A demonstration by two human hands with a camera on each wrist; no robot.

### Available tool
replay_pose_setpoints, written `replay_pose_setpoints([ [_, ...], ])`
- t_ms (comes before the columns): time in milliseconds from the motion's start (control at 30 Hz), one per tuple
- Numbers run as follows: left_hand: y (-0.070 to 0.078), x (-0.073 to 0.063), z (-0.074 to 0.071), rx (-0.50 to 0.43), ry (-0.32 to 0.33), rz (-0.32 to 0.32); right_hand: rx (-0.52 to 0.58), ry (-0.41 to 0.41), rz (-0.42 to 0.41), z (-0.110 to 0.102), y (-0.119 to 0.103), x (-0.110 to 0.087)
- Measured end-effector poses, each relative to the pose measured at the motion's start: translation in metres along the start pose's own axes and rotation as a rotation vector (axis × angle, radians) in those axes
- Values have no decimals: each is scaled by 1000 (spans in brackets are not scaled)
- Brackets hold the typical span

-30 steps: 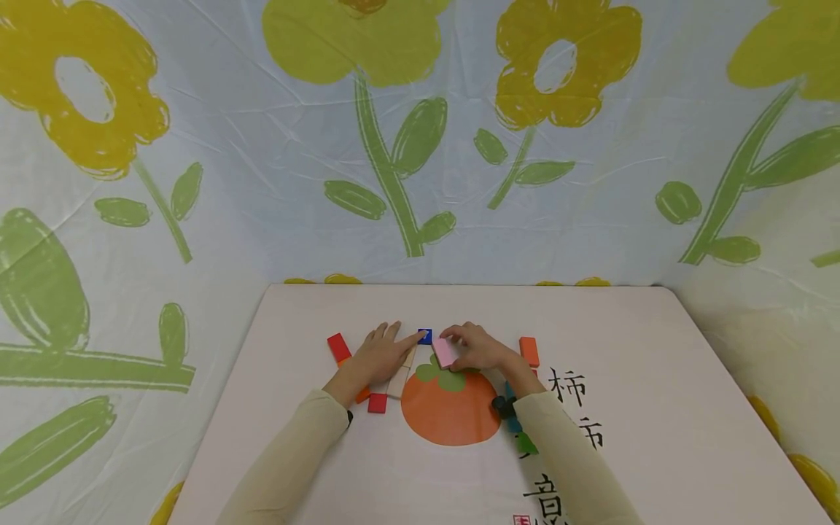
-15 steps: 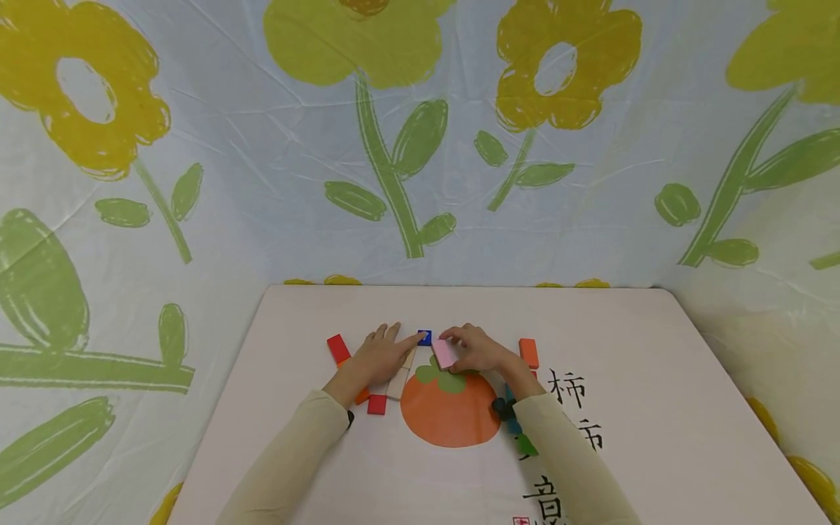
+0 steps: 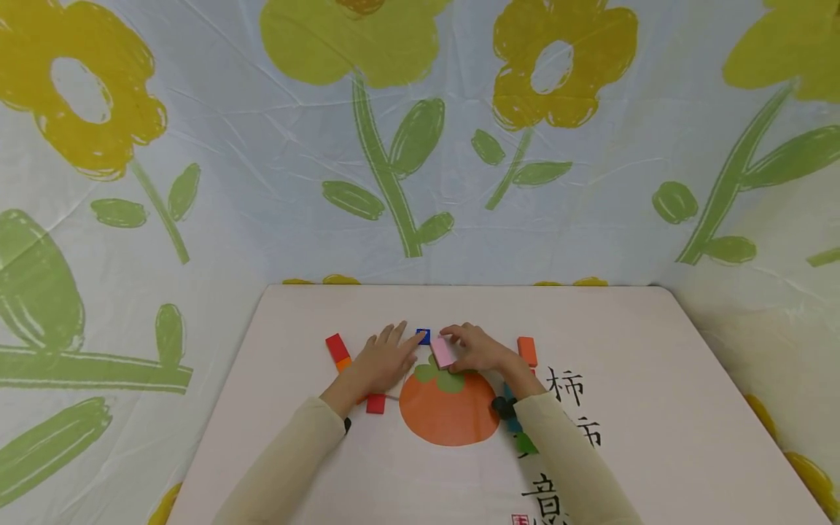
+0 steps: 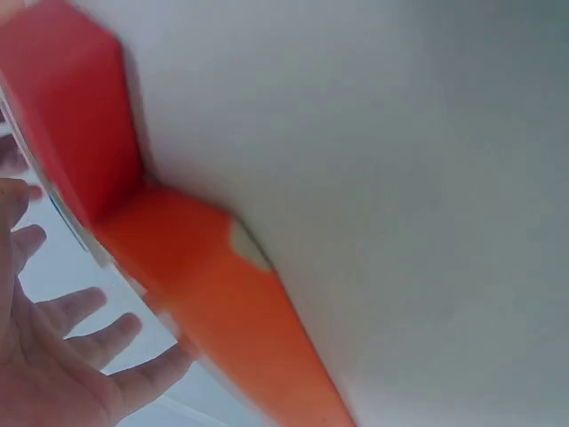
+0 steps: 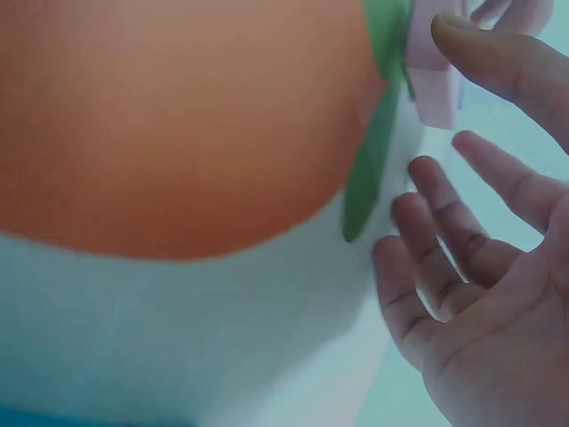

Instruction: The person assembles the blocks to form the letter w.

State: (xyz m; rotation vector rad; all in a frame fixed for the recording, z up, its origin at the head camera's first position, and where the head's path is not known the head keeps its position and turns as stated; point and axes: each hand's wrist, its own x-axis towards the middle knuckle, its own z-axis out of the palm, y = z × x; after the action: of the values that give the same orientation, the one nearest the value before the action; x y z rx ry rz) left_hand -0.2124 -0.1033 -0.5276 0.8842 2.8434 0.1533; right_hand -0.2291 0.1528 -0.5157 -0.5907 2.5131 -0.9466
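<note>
In the head view my left hand (image 3: 380,362) lies spread low over the line of blocks, its thumb touching the small blue block (image 3: 424,341). My right hand (image 3: 480,350) pinches a pink block (image 3: 442,353) between thumb and fingers, just right of the blue one. The right wrist view shows the thumb on the pink block (image 5: 428,44), the other fingers of the hand (image 5: 507,311) held apart from it. Below the left wrist, a red block (image 4: 76,107) and an orange block (image 4: 227,302) touch end to end. The left hand mostly hides pale wooden blocks.
A red block (image 3: 337,345) and orange block (image 3: 343,363) lie left of the left hand, a red square block (image 3: 375,404) nearer. At right are an orange block (image 3: 527,351) and a green block (image 3: 525,443). The tabletop (image 3: 656,408) carries a printed persimmon (image 3: 449,412).
My left hand has slid slightly right and now covers more of the wooden blocks, its thumb still at the blue block. The right hand and pink block look unmoved.
</note>
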Motion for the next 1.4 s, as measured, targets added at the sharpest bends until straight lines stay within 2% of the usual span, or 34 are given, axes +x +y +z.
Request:
replay_pose_setpoints([
  [200,16,-7,1,64,-3,92,14,49,-21,-10,-8,-18],
  [367,25,-9,0,73,-30,105,-3,130,-110,-17,-3,-42],
  [500,28,-9,1,72,-51,99,33,175,-143,-19,2,-63],
  [667,28,-10,5,80,-53,106,78,234,-139,-21,6,-86],
  [967,30,-11,5,84,-53,124,39,310,-99,-28,21,-112],
  [1233,32,-11,5,85,-49,120,7,395,-41,-42,49,-121],
  [1400,33,-12,6,79,-36,123,-2,401,2,-50,67,-122],
])
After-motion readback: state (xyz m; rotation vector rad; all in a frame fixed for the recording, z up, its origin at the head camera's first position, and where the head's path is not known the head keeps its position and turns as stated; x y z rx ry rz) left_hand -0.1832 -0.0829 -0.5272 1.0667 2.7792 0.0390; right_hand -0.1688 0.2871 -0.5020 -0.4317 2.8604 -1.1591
